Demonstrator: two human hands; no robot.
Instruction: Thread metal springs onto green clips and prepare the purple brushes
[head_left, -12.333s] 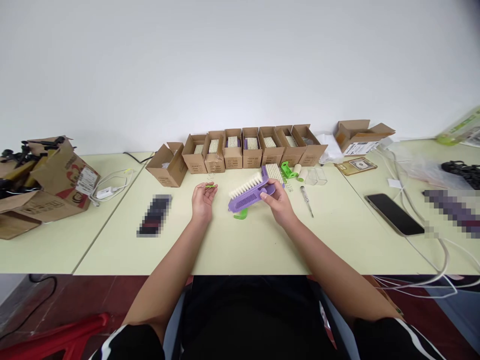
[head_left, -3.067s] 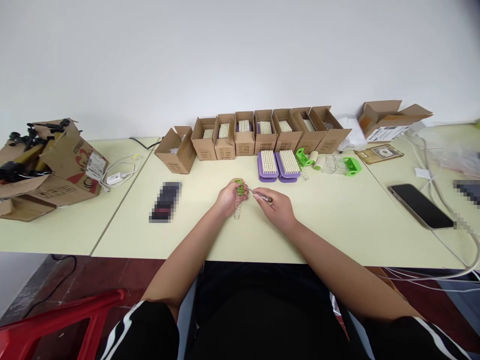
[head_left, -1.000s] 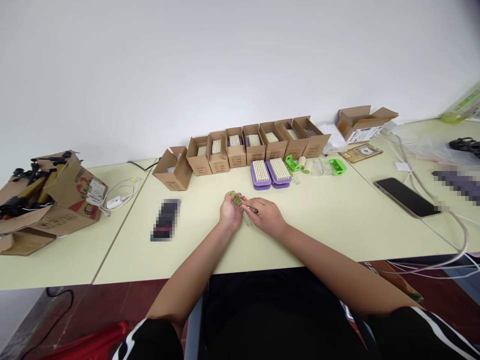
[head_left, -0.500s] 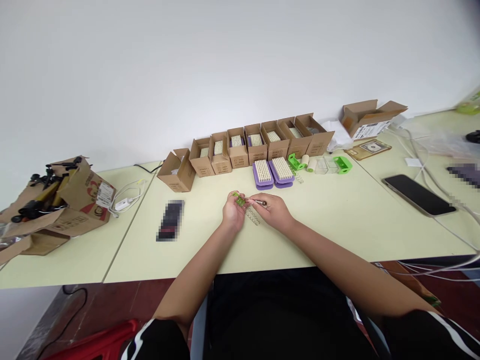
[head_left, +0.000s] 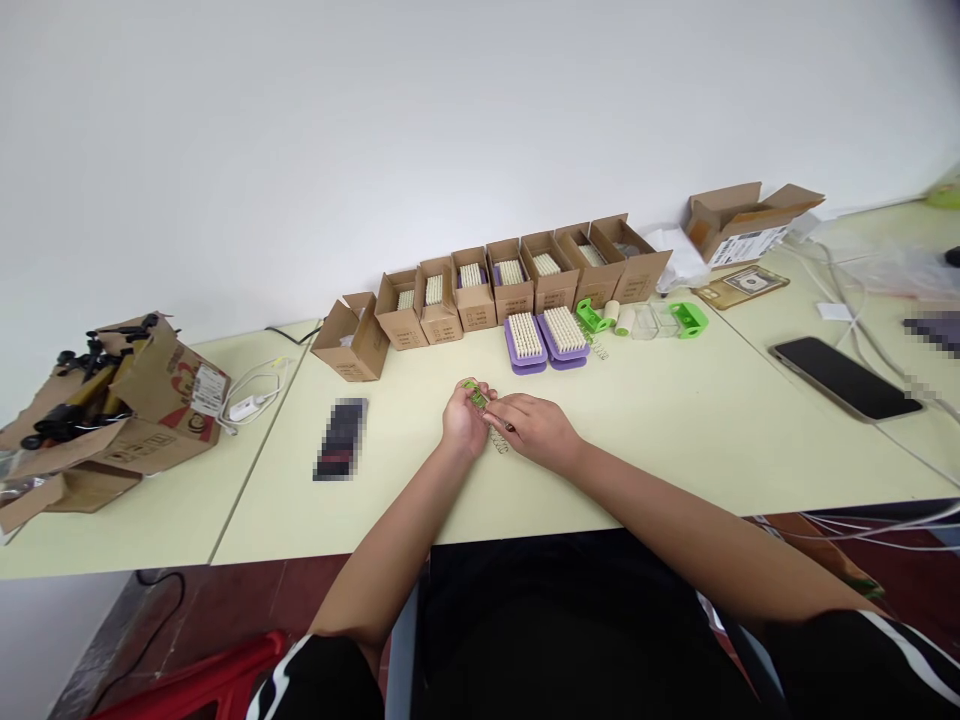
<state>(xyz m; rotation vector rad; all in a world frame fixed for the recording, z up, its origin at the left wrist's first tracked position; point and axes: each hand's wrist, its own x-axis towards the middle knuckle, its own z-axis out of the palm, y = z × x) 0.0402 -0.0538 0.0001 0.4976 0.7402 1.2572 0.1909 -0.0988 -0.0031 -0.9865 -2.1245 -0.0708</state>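
Gripping: left hand [head_left: 465, 422] curled closed on green plastic part [head_left: 475, 395]; right hand [head_left: 537, 430] nearly closed beside coiled metal spring [head_left: 496, 438], its hold unclear. Risk: a loosened grip could let the spring slip free.

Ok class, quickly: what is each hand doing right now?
Left hand: closed, holding a green plastic part.
Right hand: closed on a small screwdriver, mostly hidden.

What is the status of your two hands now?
Left hand pinching green plastic part. Right hand pinching small tool. Coil spring between hands. Purple brushes farther off.
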